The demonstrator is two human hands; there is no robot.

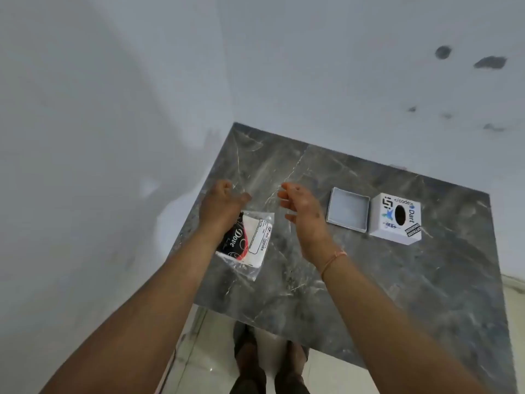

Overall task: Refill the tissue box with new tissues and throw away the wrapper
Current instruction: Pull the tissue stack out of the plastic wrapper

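Observation:
A pack of tissues in a clear plastic wrapper, printed black, red and white, lies on the grey marble table near its left edge. My left hand hovers over the pack's far end, fingers curled and apart, holding nothing. My right hand floats to the right of the pack, palm turned inward, fingers loosely spread and empty. Further right stands the white tissue box cover with stickers and a dark oval slot on top. Beside it, on its left, lies the box's shallow white base tray, open side up and empty.
The table sits in a corner between white walls; the back wall has dark marks at the upper right. Below the table's front edge I see my feet on a pale tiled floor.

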